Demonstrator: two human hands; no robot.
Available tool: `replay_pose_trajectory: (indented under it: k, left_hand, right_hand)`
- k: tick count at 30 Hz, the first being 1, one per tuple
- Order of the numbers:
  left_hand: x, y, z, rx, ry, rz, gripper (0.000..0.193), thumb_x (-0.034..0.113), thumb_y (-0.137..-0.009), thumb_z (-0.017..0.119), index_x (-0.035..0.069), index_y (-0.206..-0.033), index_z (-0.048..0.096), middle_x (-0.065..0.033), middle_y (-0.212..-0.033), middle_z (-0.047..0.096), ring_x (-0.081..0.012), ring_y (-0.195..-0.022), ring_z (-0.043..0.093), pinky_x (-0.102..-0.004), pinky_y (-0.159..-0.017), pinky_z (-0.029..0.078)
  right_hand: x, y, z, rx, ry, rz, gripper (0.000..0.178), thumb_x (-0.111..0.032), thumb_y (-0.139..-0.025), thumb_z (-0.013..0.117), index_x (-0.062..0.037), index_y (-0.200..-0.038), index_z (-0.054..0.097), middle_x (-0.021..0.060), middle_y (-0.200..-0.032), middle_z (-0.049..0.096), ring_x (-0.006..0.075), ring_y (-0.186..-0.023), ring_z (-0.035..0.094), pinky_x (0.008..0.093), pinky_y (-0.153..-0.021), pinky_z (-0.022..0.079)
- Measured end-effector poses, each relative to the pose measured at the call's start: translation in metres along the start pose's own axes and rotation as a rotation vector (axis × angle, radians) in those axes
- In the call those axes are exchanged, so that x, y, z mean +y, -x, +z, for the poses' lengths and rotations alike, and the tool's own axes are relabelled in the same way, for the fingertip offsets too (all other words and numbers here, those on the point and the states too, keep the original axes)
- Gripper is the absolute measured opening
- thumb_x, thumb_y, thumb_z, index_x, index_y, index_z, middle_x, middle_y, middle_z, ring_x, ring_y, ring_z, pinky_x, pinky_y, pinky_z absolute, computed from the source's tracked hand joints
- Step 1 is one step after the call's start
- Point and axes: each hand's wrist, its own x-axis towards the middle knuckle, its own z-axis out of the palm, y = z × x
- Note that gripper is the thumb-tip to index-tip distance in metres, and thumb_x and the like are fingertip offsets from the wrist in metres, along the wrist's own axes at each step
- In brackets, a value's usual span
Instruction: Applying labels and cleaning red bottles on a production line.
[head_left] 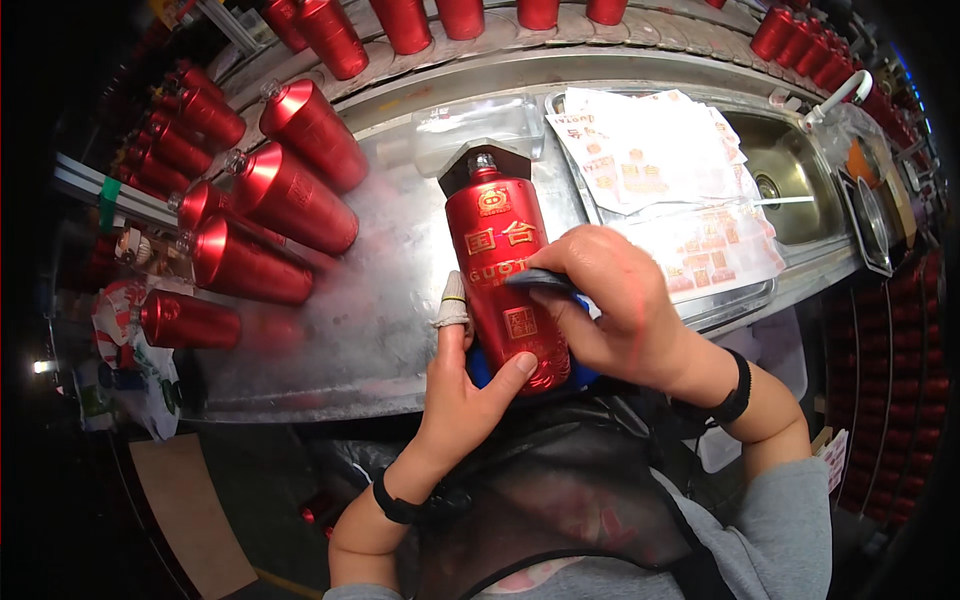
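A red metallic bottle (490, 240) with gold lettering and a bare clear neck leans in front of me at the table's near edge. My left hand (462, 392) grips its lower left side, the thumb lying across the front; a pale cloth cover with a band wraps one finger. Against the lettering, my right hand (620, 310) pinches a dark, flat, rounded piece (545, 279), whose exact kind I cannot make out. Part of a blue thing (480, 368) shows behind the bottle's base. A dark angular holder (515, 166) surrounds the bottle's neck end.
Several red bottles (295, 200) stand on the metal table (385, 290) to the left. Printed transfer sheets (650, 150) lie in a stack on the right, beside a sink (800, 215) with a white faucet (845, 92). Along the back runs a conveyor (570, 35) carrying more bottles.
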Motion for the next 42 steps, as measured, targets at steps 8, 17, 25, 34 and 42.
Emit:
replay_pose_trajectory:
  k: [8,17,25,34,42]
  left_hand:
    - [-0.016,0.009,-0.018,-0.010,0.013,0.100,0.090,0.015,-0.084,0.073,-0.003,-0.154,0.020,-0.0233,-0.158,0.027,-0.0325,-0.145,0.031,-0.0433,-0.118,0.022]
    - [0.017,-0.005,-0.021,-0.016,-0.967,0.419,0.044,0.045,-0.091,0.060,0.024,-0.128,0.068,-0.0264,-0.160,0.020,-0.0492,-0.147,0.015,-0.0668,-0.112,0.000]
    - [0.004,0.016,-0.018,-0.118,-1.068,0.504,0.042,0.049,-0.089,0.060,0.026,-0.123,0.071,-0.0269,-0.160,0.019,-0.0521,-0.146,0.014,-0.0699,-0.110,0.000]
    - [-0.015,0.042,-0.030,-0.005,-0.978,0.283,0.052,0.049,-0.095,0.054,0.013,-0.130,0.065,-0.0290,-0.160,0.016,-0.0487,-0.148,0.010,-0.0646,-0.113,-0.005]
    - [0.006,0.028,-0.018,-0.004,-1.072,0.437,0.042,0.050,-0.092,0.058,0.027,-0.125,0.069,-0.0282,-0.160,0.019,-0.0517,-0.146,0.013,-0.0695,-0.110,-0.001]
  right_hand:
    - [-0.012,0.045,-0.010,-0.156,-0.076,-0.145,0.029,-0.003,-0.065,0.071,-0.0075,-0.094,0.067,0.0049,-0.087,0.062,0.0261,-0.083,0.061,0.0371,-0.070,0.048]
    - [-0.015,0.062,-0.019,-0.100,-0.266,0.165,0.036,0.008,-0.062,0.066,-0.0027,-0.096,0.066,0.0078,-0.084,0.064,0.0286,-0.073,0.061,0.0373,-0.066,0.048]
    - [-0.024,0.067,-0.018,0.073,-0.371,0.564,0.017,0.001,-0.074,0.071,0.0005,-0.088,0.061,0.0091,-0.079,0.062,0.0154,-0.070,0.060,0.0274,-0.063,0.046]
    - [-0.020,0.075,0.003,0.160,-0.434,0.875,0.019,0.000,-0.082,0.070,-0.0009,-0.094,0.054,0.0031,-0.081,0.062,0.0061,-0.072,0.056,0.0232,-0.062,0.046]
    - [-0.030,0.075,0.007,0.240,-0.557,0.878,0.022,0.003,-0.086,0.069,-0.0008,-0.099,0.052,0.0021,-0.086,0.060,0.0039,-0.075,0.056,0.0199,-0.065,0.046]
